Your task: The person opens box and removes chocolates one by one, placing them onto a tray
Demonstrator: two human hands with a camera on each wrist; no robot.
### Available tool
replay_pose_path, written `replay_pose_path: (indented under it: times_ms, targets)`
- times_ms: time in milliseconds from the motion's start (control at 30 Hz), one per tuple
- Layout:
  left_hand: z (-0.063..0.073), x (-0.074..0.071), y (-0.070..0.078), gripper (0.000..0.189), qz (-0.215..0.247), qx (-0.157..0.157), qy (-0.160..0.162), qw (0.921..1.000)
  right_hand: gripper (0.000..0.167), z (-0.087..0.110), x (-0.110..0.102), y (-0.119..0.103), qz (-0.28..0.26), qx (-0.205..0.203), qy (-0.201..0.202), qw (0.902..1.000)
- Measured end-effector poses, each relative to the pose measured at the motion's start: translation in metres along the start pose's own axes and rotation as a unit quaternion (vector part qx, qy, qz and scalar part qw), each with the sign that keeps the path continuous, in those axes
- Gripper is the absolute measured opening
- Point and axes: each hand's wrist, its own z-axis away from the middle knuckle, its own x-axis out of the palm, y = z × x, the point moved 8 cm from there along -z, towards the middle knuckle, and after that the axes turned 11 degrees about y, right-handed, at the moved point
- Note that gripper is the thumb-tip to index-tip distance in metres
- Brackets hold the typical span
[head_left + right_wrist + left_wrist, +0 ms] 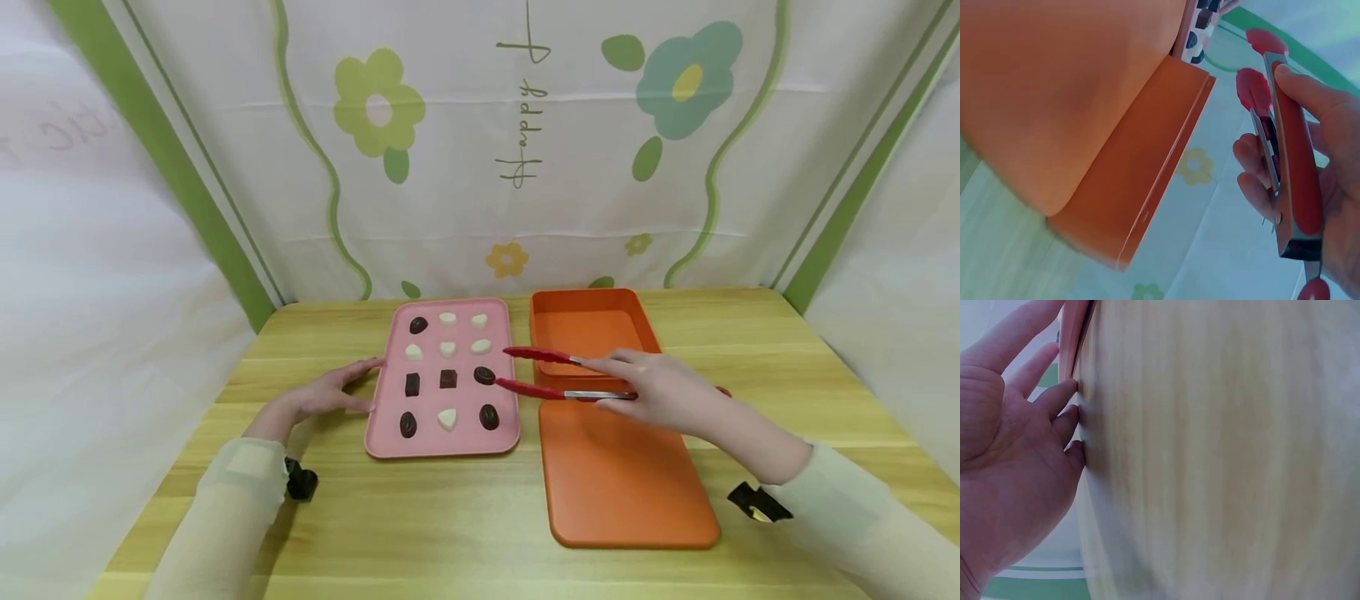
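Observation:
A pink tray lies on the table with several dark and white chocolates in rows. My left hand touches the tray's left edge with extended fingers; in the left wrist view, the left hand has fingertips against the wood and the tray's rim. Red-tipped tongs are gripped in my right hand. Their two arms are spread, with tips over the tray's right edge; the lower tip is right beside a dark oval chocolate. Nothing shows between the tips.
Right of the tray stands an orange box, partly behind my right hand and the tongs. In front of it lies a flat orange lid. A patterned fabric backdrop rises behind the wooden table.

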Motion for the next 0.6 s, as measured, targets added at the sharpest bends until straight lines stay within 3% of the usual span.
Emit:
replay_pose_path:
  times_ms: [267, 500, 600]
  targets:
    - [0.001, 0.0, 0.0, 0.089, -0.005, 0.001, 0.001, 1.0, 0.056, 0.005, -0.013, 0.011, -0.008, 0.02, 0.029, 0.9994]
    - [0.0, 0.001, 0.0, 0.088, -0.007, 0.002, 0.004, 1.0, 0.053, 0.012, -0.027, 0.023, 0.034, 0.003, 0.069, 0.997]
    - [-0.001, 0.0, -0.001, 0.089, -0.002, 0.0, 0.006, 1.0, 0.064, 0.016, -0.033, 0.029, 0.068, -0.01, 0.105, 0.9921]
